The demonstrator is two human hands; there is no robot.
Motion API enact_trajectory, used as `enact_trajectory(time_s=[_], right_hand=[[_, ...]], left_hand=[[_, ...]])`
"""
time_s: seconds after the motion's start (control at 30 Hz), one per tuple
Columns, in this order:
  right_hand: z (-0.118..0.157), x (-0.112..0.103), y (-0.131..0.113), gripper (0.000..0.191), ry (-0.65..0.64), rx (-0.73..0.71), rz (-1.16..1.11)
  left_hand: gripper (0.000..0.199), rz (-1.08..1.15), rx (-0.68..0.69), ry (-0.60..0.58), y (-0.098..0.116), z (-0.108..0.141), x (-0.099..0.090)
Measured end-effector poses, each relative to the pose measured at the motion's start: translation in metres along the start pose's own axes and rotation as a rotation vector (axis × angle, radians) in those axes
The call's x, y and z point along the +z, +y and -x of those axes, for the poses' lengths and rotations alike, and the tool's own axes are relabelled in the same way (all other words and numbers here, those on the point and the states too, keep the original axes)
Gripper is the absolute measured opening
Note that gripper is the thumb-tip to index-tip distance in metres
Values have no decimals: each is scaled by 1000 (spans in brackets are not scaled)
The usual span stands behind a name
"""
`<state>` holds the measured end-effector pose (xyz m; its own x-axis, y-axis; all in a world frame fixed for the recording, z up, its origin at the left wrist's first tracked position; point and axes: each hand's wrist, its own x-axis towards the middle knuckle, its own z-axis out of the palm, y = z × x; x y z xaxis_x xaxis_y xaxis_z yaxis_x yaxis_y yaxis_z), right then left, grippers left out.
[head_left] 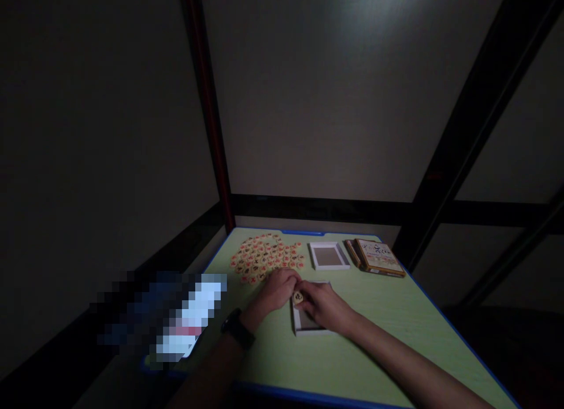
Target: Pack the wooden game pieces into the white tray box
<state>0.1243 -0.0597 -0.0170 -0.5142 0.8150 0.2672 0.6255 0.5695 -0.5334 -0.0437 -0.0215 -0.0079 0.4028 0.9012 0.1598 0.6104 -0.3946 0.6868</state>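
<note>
My right hand (325,305) pinches a round Chinese chess piece (298,297) with a dark character on it, over the left side of a shallow open box (296,325). Right beside it, my left hand (281,287) is curled, its fingertips meeting those of the right. What the left fingers hold, if anything, is hidden. Just beyond the left hand, many Chinese chess pieces (267,257) with red or black characters lie spread on the table. Part of the near box is covered by my right hand.
Another shallow white-rimmed box (314,265) lies farther back on the green, blue-edged table (392,332). Two printed box lids (379,257) overlap at the back right. A bright blurred-out screen (194,315) stands at the left edge. Walls rise behind and to the left.
</note>
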Motion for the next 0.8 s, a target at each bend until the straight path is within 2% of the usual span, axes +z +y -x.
enact_trajectory(time_s=[0.13, 0.23, 0.37, 0.47, 0.6, 0.7, 0.8], right_hand=[[0, 0, 1, 23, 8, -14, -21], [1, -5, -2, 28, 5, 0, -5], [4, -17, -9, 32, 34, 4, 89], [5, -23, -6, 25, 157, 22, 89], [3, -28, 10, 31, 405, 87, 81], [2, -31, 25, 32, 504, 116, 119], [0, -32, 37, 33, 501, 133, 171]], left_hand=[[30, 1, 11, 6, 0, 0, 0], [30, -28, 17, 22, -1, 1, 1], [30, -95, 21, 157, -3, 0, 0], [29, -127, 21, 283, -4, -3, -5], [25, -205, -49, 368, -8, -8, -18], [26, -309, -32, 340, -9, -9, -32], [26, -445, -4, 240, -8, -7, -48]])
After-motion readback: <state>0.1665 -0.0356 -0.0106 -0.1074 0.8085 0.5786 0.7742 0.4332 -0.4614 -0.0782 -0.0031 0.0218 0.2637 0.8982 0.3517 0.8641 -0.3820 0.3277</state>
